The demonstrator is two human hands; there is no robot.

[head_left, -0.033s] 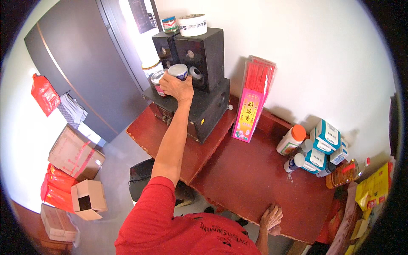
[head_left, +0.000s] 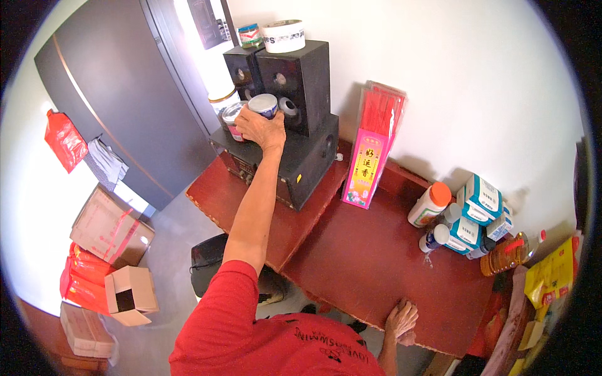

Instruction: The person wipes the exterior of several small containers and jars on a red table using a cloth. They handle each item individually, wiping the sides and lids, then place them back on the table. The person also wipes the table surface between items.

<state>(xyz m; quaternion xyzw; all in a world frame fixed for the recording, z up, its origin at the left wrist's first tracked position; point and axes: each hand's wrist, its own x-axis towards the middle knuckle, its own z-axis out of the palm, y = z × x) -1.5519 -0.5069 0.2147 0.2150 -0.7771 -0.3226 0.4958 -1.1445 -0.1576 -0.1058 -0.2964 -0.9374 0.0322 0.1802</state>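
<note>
My left hand point(head_left: 262, 130) reaches out to a black speaker box point(head_left: 310, 163) lying on a red wooden table. Its thumb and fingers are closed round a short blue can with a pale lid point(head_left: 263, 102). Right beside it, close to my fingertips, stands a pink can with a silvery top point(head_left: 232, 115). A white container with a gold rim point(head_left: 222, 99) is partly hidden behind these cans. Down at the table's front edge, my right hand point(head_left: 401, 321) rests on the red tabletop point(head_left: 370, 263) with bent fingers held together and nothing visible in them.
Two upright speakers point(head_left: 308, 81) carry a tape roll point(head_left: 284, 36) and a small jar point(head_left: 250, 36). Pink-packed incense sticks point(head_left: 370, 150) lean on the wall. Farther right are an orange-capped bottle point(head_left: 430, 205), teal-white boxes point(head_left: 483, 197) and an oil bottle point(head_left: 505, 255). Cartons point(head_left: 111, 225) stand left.
</note>
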